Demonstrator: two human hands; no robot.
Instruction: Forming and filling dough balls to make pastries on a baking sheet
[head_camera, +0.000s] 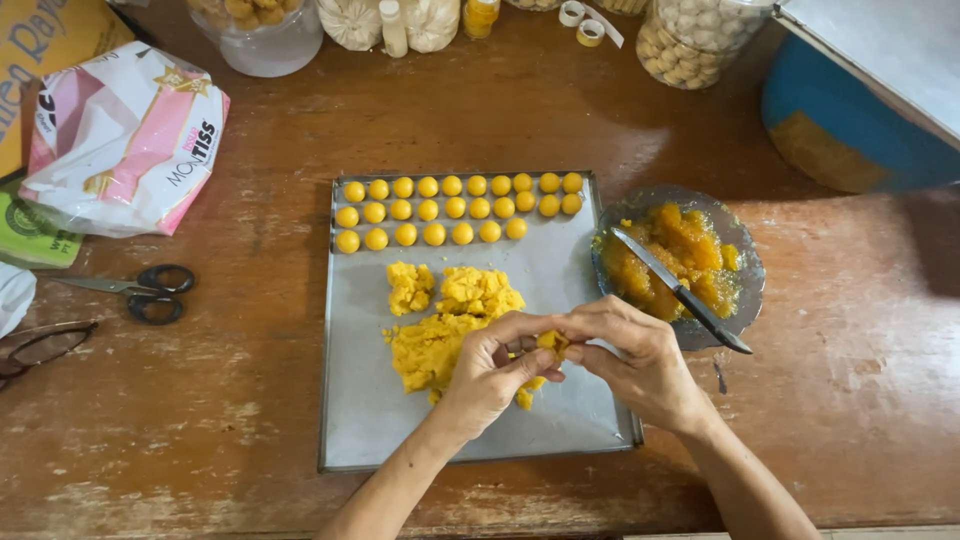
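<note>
One small piece of yellow dough (548, 342) sits pinched between my left hand (490, 372) and right hand (640, 362), fingertips of both closed on it, above the metal tray (370, 420). Just beside lies the crumbly dough heap (445, 320). Three rows of rolled yellow balls (455, 209) fill the tray's far end. A knife (680, 290) rests across the glass bowl of orange filling (740, 295) to my right.
</note>
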